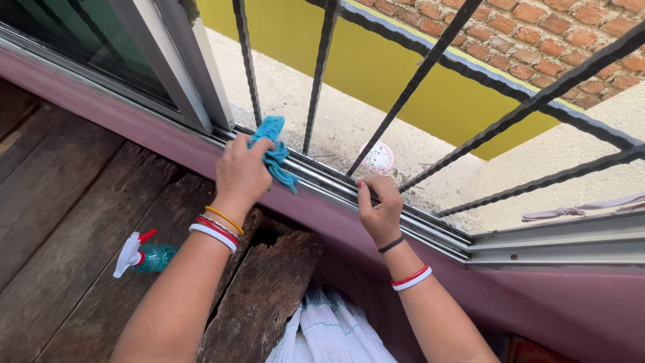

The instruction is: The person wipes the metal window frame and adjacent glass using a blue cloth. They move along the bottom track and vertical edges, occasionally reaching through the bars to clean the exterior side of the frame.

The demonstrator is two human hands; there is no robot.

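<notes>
Head-camera view of two bare hands at an open sliding window. The left hand [240,171], fingers curled and closed around a bunched turquoise cloth [272,149], presses that cloth down onto the aluminium window track [430,225], just beside the foot of the sliding window frame [191,81]; part of the cloth sticks up above the knuckles and part trails down toward the track's inner edge. The wrist carries yellow, red and white bangles [218,227]. The right hand [378,207] rests farther along the same track, well apart from the cloth, with its fingers bent over the rail and the thumb against the inner edge; it holds nothing. A black band and a red-and-white band [411,277] circle that wrist. Dark twisted window bars [316,74] rise from behind the track, between the hands and the outer ledge [336,114], where a small round pinkish object [377,157] lies. Below the track runs a pink-painted sill [322,218]. A teal spray bottle [144,255] with a white-and-red trigger lies on its side on worn wooden planks [60,202], near the left forearm. White fabric [329,329] shows at the bottom edge.
</notes>
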